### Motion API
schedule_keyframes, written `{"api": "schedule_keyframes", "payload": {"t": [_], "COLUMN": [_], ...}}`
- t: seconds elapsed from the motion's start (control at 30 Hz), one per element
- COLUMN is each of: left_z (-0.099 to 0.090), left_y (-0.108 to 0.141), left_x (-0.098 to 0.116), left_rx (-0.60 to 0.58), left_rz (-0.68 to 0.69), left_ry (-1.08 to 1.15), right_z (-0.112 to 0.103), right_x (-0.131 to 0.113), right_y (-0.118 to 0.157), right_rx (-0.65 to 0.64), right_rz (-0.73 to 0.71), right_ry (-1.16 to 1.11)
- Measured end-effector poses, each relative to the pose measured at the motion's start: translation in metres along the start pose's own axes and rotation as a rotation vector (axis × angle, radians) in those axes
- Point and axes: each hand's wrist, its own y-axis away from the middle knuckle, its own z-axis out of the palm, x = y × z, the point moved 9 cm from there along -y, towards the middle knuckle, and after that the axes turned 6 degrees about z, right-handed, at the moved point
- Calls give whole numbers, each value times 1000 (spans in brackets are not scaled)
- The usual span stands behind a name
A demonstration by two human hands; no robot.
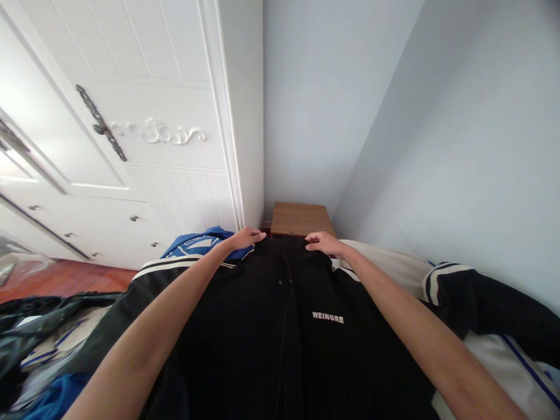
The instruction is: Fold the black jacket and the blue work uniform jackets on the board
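Jacket [240, 326] extended lengthwise from near to far, its collar [280, 244] pointing far; left hand [248, 237] and right hand [324, 242] pinched the collar's two sides.

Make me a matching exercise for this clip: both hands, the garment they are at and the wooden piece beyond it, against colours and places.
Things:
1. Jacket
2. Left hand
3. Right hand
4. Wooden stand

Descriptions:
A. Brown, just beyond the garment's far edge
B. At the far edge, on the side with the white lettering
C. Black, spread out below both forearms
D. At the far edge, on the side nearer the white wardrobe

Pairs: 1-C, 2-D, 3-B, 4-A
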Motion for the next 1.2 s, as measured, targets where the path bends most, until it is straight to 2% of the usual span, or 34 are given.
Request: {"api": "schedule_keyframes", "payload": {"t": [0.07, 0.17, 0.27, 0.33, 0.4, 0.57, 0.7, 0.8, 0.9, 1.0, 1.07, 1.13, 1.2], "left_z": [0, 4, 4, 2, 0, -1, 0, 3, 5, 9, 9, 5, 2], "left_y": [5, 5, 1, 1, 2, 4, -1, -1, 5, 13, 16, 15, 10], "left_x": [0, 5, 9, 6, 2, -9, -5, -4, -11, -14, -13, -13, -15], "left_rx": [-45, -100, -64, -7, 45, 193, 295, 263, 160, 14, -56, -52, 2], "left_rz": [-2, 6, 15, 9, 6, 6, 86, 86, -1, -74, -89, -106, -123], "left_ry": [21, 65, 63, 57, 59, 129, 184, 230, 358, 450, 426, 345, 261], "right_z": [2, 7, 36, 57, 66, 49, 45, 43, 43, 41, 43, 53, 67], "right_x": [-19, -69, -102, -104, -100, -72, -58, -64, -72, -77, -82, -91, -103], "right_y": [-5, -19, -37, -46, -50, -44, -39, -39, -40, -42, -46, -51, -58], "right_rx": [-17, 61, -15, -133, -181, -17, 39, 52, 23, 9, -16, -77, -135], "right_rz": [16, -114, -148, -89, -60, -13, -6, -68, -105, -68, -19, 11, 1], "right_ry": [-10, 54, 345, 526, 518, 78, -114, -144, -119, -15, 116, 290, 468]}}
